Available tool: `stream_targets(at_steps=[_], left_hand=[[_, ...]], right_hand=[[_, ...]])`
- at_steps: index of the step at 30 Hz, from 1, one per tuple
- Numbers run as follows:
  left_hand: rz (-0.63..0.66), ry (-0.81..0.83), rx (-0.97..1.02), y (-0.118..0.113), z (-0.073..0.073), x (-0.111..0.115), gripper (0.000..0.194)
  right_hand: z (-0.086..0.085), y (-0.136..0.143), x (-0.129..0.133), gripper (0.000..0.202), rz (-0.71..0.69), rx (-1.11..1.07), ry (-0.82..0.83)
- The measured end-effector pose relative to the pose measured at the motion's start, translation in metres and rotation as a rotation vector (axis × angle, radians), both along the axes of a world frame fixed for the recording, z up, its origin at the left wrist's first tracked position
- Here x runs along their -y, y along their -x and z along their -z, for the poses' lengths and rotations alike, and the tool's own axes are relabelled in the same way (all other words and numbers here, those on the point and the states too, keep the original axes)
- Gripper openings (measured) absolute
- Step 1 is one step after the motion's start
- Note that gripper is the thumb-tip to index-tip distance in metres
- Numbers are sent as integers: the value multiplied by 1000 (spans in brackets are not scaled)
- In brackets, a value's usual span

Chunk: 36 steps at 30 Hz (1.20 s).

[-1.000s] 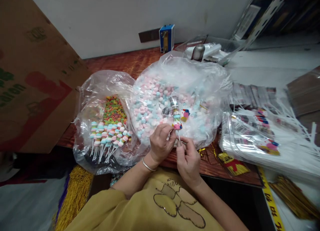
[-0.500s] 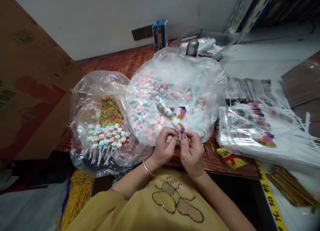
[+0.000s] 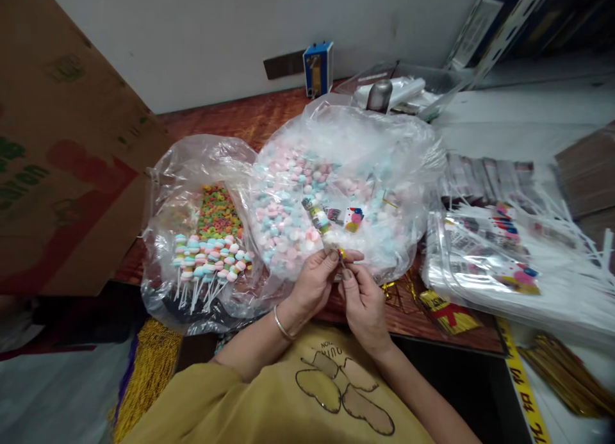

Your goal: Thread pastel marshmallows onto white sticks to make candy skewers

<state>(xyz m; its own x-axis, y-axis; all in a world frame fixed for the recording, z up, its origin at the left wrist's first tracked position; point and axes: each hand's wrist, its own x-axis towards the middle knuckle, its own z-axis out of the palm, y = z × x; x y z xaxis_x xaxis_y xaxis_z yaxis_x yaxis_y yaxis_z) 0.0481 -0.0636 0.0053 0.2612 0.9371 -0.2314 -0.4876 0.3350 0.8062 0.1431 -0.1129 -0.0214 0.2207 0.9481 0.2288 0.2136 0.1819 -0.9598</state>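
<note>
My left hand (image 3: 314, 280), with a bangle at its wrist, pinches the lower end of a clear wrapped candy stick (image 3: 317, 216) in front of the big bag. Close beside it, my right hand (image 3: 362, 300) has its fingers closed at the same end, on something too small to make out. Pink, blue and white marshmallows (image 3: 283, 220) fill the large clear bag behind my hands. Candy skewers with white sticks (image 3: 209, 259) lie on a second clear bag at the left, below green and orange ring candies (image 3: 221, 210).
A cardboard box (image 3: 72, 149) stands at the left. Printed clear packets (image 3: 504, 239) and white sticks lie at the right, near a gold packet (image 3: 449, 312). At the back are a blue box (image 3: 318, 69) and a clear tray (image 3: 432, 104).
My hands have turned and closed in at the wrapper's end; the colourful printed piece between them is now mostly hidden. The whole view has shifted slightly.
</note>
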Motion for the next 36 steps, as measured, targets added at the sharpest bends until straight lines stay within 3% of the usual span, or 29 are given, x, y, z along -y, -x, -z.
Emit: stream_targets(at_steps=[5,12,17,21,25,27,31,34,36], left_hand=[[57,-10,-41,-2,13,8,39],[99,60,204,8,-4,-3,50],[44,143,110,9,1,-9,43],[-3,139,30,1,10,-5,40],[-180,-42,-100,-7,13,1,24],[-193,-134,-218,-7,14,4,16],[-198,-229,-355,-1,12,6,19],[-200,-176,-318,1,9,5,24],[-184,-140,-295,1,8,5,28]], right_hand=[[1,5,-4,23,38,-161,55],[0,8,-9,28,-154,-621,181],[2,12,-7,30,-256,-754,289],[2,8,-9,31,-119,-537,260],[1,1,-14,30,128,-86,82],[3,0,-17,26,198,52,41],[10,0,-20,28,155,16,34],[15,2,-16,24,165,-71,9],[16,2,-14,30,215,-7,-54]])
